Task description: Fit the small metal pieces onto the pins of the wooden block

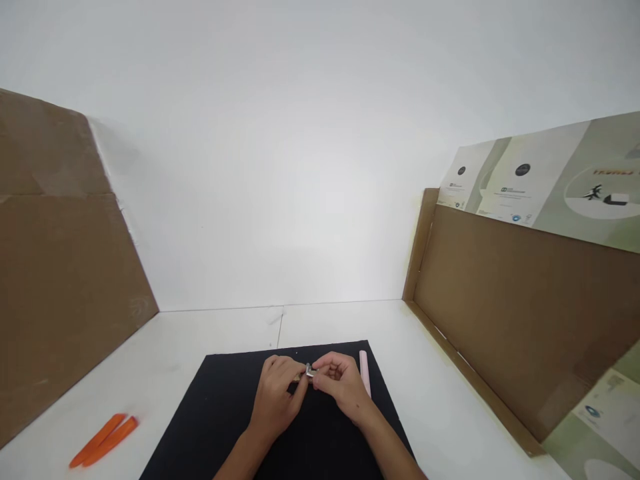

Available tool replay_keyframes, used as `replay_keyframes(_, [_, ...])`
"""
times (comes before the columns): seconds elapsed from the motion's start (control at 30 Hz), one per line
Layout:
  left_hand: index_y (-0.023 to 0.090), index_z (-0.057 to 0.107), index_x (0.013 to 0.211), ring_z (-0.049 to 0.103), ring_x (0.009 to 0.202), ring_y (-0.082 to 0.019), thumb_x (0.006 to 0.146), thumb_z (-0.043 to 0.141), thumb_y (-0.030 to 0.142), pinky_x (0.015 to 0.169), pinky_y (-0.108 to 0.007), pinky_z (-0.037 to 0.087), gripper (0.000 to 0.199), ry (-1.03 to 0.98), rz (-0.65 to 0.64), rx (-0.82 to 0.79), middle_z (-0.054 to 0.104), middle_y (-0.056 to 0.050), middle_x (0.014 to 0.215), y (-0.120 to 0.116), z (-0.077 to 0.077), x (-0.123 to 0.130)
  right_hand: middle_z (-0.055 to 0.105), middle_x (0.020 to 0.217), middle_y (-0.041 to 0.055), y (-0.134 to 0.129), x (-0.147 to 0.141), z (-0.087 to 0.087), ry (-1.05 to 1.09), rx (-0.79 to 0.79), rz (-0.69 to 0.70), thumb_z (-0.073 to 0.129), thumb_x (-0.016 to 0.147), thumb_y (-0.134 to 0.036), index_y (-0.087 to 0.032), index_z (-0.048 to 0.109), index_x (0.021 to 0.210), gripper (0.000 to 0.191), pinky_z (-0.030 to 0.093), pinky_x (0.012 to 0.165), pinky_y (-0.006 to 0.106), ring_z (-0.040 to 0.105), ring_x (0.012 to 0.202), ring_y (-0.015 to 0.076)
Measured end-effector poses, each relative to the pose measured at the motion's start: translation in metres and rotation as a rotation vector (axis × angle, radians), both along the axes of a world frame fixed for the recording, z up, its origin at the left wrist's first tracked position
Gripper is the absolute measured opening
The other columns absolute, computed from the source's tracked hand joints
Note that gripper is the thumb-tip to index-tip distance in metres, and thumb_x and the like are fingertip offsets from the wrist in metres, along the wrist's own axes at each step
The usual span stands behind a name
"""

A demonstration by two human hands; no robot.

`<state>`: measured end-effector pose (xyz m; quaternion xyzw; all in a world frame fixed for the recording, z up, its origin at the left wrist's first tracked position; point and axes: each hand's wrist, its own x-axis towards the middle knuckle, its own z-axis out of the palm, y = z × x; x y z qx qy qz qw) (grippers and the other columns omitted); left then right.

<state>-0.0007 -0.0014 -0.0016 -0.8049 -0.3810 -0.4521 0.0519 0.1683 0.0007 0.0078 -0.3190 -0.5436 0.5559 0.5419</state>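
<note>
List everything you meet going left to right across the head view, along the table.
Orange plastic pry tools, left hand, small metal part, right hand, pink stick, cardboard wall.

A person's slender left hand (274, 393) and right hand (340, 387) are appearing bare at the near end of the frame, with the left forearm (239, 461) and right forearm (395, 455) also bare as they are running out of shot at the near edge. A small dark spot is marking the back of the right hand near the wrist; the fingernails are too small to make out.
</note>
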Motion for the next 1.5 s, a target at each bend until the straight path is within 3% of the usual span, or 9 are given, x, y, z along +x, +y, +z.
replay_keyframes(0.17, [0.02,0.06,0.08,0.058,0.073,-0.018,0.089,0.051,0.012,0.076,-0.037,0.041,0.015,0.028,-0.039,-0.008,0.063,-0.001,0.073,-0.002,0.001,0.002,0.068,0.062,0.0009,-0.002,-0.001,0.0,0.011,0.009,0.03,0.083,0.066,-0.033,-0.016,0.071,0.08,0.025,0.046,0.058,0.024,0.061,0.057,0.0125])
replay_keyframes(0.37, [0.021,0.06,0.08,0.059,0.075,-0.018,0.09,0.05,0.013,0.077,-0.036,0.042,0.016,0.033,-0.057,-0.007,0.064,-0.002,0.073,-0.002,0.0,0.004,0.067,0.061,0.001,0.008,-0.001,-0.008,0.066,-0.072,-0.155,0.086,0.059,-0.039,-0.015,0.069,0.077,0.035,0.053,0.062,0.03,0.063,0.057,0.0159])
replay_keyframes(0.53, [0.021,0.061,0.083,0.06,0.076,-0.018,0.09,0.051,0.014,0.079,-0.037,0.042,0.014,0.021,-0.032,0.006,0.066,-0.002,0.075,-0.001,-0.001,0.002,0.066,0.059,0.0014,0.01,0.002,-0.004,0.037,-0.074,-0.267,0.085,0.059,-0.04,-0.016,0.07,0.077,0.034,0.05,0.059,0.029,0.062,0.056,0.0162])
replay_keyframes(0.8, [0.021,0.063,0.084,0.062,0.076,-0.019,0.088,0.054,0.015,0.078,-0.036,0.043,0.012,-0.014,0.018,0.03,0.067,-0.002,0.076,0.002,0.001,-0.001,0.064,0.057,0.0,0.008,0.002,-0.003,0.021,-0.087,-0.241,0.085,0.059,-0.034,-0.015,0.07,0.075,0.029,0.047,0.058,0.028,0.06,0.054,0.015])
replay_keyframes(1.1, [0.02,0.062,0.083,0.06,0.075,-0.018,0.09,0.051,0.013,0.076,-0.037,0.042,0.014,-0.01,0.007,0.018,0.067,-0.003,0.076,0.0,0.001,0.0,0.068,0.062,0.001,-0.001,-0.001,0.0,0.03,-0.011,-0.021,0.085,0.062,-0.035,-0.015,0.069,0.076,0.029,0.048,0.059,0.025,0.061,0.056,0.0128])
replay_keyframes(1.33, [0.02,0.062,0.081,0.061,0.074,-0.017,0.091,0.05,0.015,0.078,-0.037,0.043,0.017,0.011,-0.028,-0.011,0.066,-0.002,0.074,-0.003,0.003,0.003,0.067,0.062,0.0011,0.003,-0.002,0.0,0.068,-0.069,-0.12,0.086,0.058,-0.041,-0.016,0.068,0.074,0.035,0.054,0.063,0.031,0.065,0.058,0.0168])
replay_keyframes(1.5, [0.021,0.063,0.082,0.061,0.075,-0.018,0.091,0.05,0.017,0.078,-0.037,0.044,0.016,0.013,-0.013,-0.002,0.067,-0.003,0.075,-0.001,0.001,0.003,0.065,0.058,0.0001,0.009,0.002,-0.002,0.029,-0.076,-0.259,0.085,0.06,-0.039,-0.016,0.069,0.073,0.031,0.049,0.057,0.027,0.06,0.054,0.0148])
